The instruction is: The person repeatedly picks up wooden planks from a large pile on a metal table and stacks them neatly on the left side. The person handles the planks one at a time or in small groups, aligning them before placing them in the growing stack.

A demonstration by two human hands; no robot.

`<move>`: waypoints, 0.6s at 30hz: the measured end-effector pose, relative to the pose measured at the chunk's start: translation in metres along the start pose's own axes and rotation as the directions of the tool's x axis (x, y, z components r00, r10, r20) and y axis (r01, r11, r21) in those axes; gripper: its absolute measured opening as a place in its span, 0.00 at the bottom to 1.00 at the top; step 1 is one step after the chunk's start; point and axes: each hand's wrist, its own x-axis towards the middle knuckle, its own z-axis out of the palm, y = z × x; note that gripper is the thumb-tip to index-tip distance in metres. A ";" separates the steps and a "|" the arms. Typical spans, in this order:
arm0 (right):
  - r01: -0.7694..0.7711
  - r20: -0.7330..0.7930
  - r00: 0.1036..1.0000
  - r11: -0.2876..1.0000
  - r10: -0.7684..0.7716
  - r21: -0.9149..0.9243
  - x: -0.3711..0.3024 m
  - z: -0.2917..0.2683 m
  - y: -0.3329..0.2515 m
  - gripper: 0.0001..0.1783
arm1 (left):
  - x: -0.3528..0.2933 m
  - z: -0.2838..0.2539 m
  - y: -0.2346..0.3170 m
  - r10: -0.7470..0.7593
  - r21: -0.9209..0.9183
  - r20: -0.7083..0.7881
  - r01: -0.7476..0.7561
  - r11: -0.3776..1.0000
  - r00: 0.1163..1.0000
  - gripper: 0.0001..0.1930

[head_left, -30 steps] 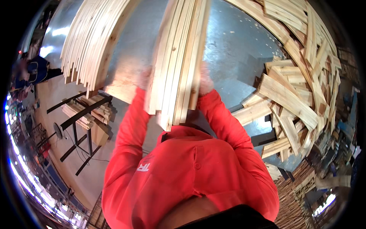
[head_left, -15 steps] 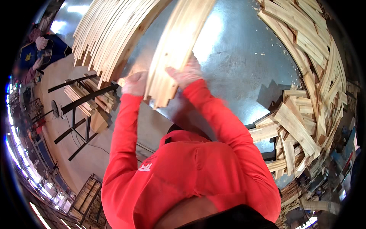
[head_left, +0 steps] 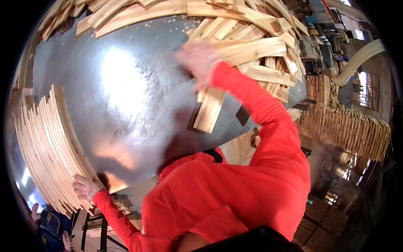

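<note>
My left hand (head_left: pixel 87 187), gloved, rests with fingers spread against the near end of a row of thin wooden strips (head_left: pixel 50 147). The strips stand side by side at the left of the metal table (head_left: pixel 126 138). My right hand (head_left: pixel 200 63), gloved too, reaches out over the left side of a heap of loose wooden boards (head_left: pixel 256 52). Motion smears its fingers, so whether it touches or grips a board cannot be told. A short board (head_left: pixel 210 110) lies just below that hand, angled toward the table's near edge.
More boards (head_left: pixel 138 19) lie along the table's far edge amid wood chips. Tall stacks of strips (head_left: pixel 344 126) stand off to the right, near a pale hose (head_left: pixel 361 63). Another person in dark blue clothing (head_left: pixel 50 227) is at the lower left.
The view has swung to the right. The bundle of strips that was between my hands has left them. My left hand is now at the row, my right over the loose boards.
</note>
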 end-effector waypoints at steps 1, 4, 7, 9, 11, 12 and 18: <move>-0.176 0.088 0.975 0.947 0.206 -0.267 -0.030 -0.006 0.049 0.65 | 0.009 0.013 0.009 0.099 -0.070 -0.222 -0.117 0.991 0.970 0.47; -0.279 -0.009 0.953 0.868 0.303 -0.412 -0.087 0.028 0.141 0.55 | 0.011 -0.040 0.102 0.376 -0.535 -0.413 -0.555 0.638 0.830 0.39; -0.271 0.127 0.953 0.962 0.274 -0.040 -0.081 -0.002 0.140 0.33 | -0.063 -0.074 0.235 0.620 -0.930 -0.243 -0.361 0.069 0.746 0.36; -0.167 0.060 0.985 0.977 0.160 0.132 -0.064 -0.021 0.111 0.29 | -0.122 -0.103 0.311 0.772 -0.961 -0.116 0.127 -0.247 0.625 0.36; -0.093 0.113 0.992 0.932 0.056 0.350 -0.053 -0.032 0.077 0.39 | -0.160 -0.102 0.369 0.804 -0.907 -0.208 0.198 -0.372 0.558 0.39; -0.096 0.118 0.992 0.880 0.046 0.465 -0.060 -0.034 0.075 0.42 | -0.170 -0.109 0.377 0.761 -0.943 -0.107 0.178 -0.283 0.640 0.34; -0.370 -0.279 0.894 0.929 0.351 -0.015 -0.152 0.072 0.228 0.52 | -0.184 -0.116 0.420 0.491 -0.823 0.379 0.528 -0.209 0.784 0.29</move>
